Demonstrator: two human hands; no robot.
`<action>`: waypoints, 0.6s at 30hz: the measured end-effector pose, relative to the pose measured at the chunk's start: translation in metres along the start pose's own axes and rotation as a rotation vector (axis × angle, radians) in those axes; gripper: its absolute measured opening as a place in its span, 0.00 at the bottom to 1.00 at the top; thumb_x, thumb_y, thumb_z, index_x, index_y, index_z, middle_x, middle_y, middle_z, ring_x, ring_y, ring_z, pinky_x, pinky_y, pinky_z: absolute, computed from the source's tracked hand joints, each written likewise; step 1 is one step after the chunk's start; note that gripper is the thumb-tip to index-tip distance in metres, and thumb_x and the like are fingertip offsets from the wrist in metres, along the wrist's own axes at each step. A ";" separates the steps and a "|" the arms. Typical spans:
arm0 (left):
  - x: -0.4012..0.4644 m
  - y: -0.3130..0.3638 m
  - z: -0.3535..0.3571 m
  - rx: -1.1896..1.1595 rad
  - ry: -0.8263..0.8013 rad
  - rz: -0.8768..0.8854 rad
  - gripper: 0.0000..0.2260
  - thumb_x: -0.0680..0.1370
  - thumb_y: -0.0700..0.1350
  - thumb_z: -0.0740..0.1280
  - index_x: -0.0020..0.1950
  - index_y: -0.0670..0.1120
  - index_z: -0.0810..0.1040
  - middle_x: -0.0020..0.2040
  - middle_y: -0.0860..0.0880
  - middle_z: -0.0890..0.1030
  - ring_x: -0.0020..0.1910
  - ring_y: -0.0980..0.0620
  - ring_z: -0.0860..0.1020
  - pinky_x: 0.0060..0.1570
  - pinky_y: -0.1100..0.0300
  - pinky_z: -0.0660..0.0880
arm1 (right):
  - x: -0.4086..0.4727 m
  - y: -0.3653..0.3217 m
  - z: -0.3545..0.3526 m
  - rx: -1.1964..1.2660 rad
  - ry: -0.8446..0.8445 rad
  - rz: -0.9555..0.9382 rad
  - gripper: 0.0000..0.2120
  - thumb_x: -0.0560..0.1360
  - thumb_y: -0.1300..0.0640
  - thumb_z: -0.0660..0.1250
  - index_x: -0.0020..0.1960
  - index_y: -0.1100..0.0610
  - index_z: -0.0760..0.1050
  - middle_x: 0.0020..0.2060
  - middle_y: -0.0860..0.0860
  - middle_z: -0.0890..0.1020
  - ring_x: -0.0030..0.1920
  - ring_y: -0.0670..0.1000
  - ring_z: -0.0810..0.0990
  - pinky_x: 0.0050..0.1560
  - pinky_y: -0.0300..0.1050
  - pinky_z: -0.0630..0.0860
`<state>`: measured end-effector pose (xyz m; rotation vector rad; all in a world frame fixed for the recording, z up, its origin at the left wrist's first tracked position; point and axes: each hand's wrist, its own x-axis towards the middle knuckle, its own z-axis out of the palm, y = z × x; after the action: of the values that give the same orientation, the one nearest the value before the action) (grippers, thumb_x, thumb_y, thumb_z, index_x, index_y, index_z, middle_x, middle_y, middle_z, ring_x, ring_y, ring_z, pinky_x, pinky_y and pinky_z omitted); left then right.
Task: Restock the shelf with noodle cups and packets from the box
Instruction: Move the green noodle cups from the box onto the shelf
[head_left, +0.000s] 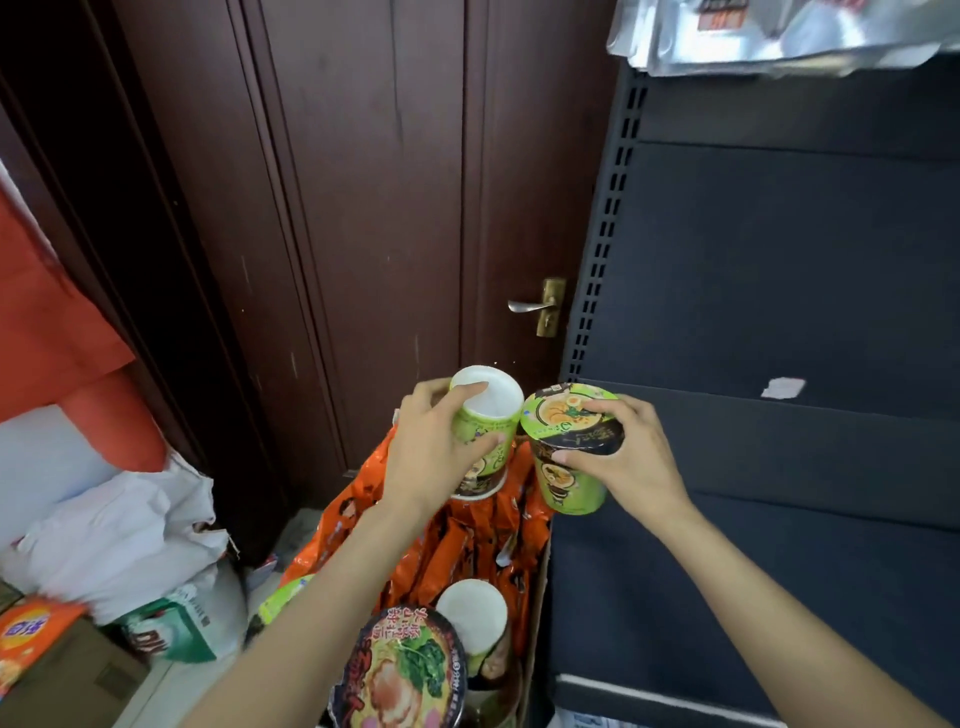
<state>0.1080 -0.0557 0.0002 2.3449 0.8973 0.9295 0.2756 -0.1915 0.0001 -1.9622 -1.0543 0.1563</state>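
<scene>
You're viewing from one head-worn camera. It's looking forward and down, close over the box, facing the door.

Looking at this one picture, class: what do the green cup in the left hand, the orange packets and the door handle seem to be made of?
Green cup: probably paper or foam, matt white base, printed glossy wrap.
Orange packets: thin plastic film, judging by creases and shiny glints.
Door handle: metal, a brushed silver lever on a brassy plate.

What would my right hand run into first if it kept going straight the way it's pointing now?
Probably the upside-down green cup in the left hand: the right hand, gripping its own upright green cup, points leftward at it. The cups look nearly touching, though depth is unclear.
</scene>
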 end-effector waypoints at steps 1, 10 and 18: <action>-0.003 0.010 0.004 0.000 -0.007 0.022 0.25 0.69 0.53 0.74 0.65 0.56 0.74 0.64 0.51 0.69 0.62 0.53 0.66 0.55 0.66 0.62 | -0.004 0.005 -0.009 -0.003 0.013 0.009 0.31 0.60 0.50 0.80 0.60 0.49 0.73 0.62 0.47 0.67 0.65 0.47 0.66 0.61 0.37 0.64; -0.035 0.123 0.082 -0.065 -0.088 0.076 0.25 0.67 0.51 0.76 0.63 0.54 0.76 0.63 0.48 0.72 0.61 0.48 0.69 0.61 0.61 0.63 | -0.063 0.076 -0.119 0.007 0.158 0.105 0.28 0.60 0.52 0.80 0.57 0.47 0.74 0.60 0.47 0.67 0.65 0.48 0.67 0.63 0.38 0.65; -0.081 0.272 0.184 -0.195 -0.131 0.060 0.24 0.69 0.50 0.75 0.63 0.56 0.75 0.64 0.52 0.70 0.64 0.51 0.65 0.63 0.61 0.62 | -0.131 0.166 -0.260 -0.004 0.247 0.168 0.29 0.60 0.52 0.80 0.57 0.46 0.73 0.59 0.46 0.66 0.63 0.47 0.68 0.61 0.37 0.66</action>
<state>0.3056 -0.3301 0.0100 2.2463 0.6574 0.8356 0.4173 -0.4957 -0.0015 -2.0133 -0.7310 0.0019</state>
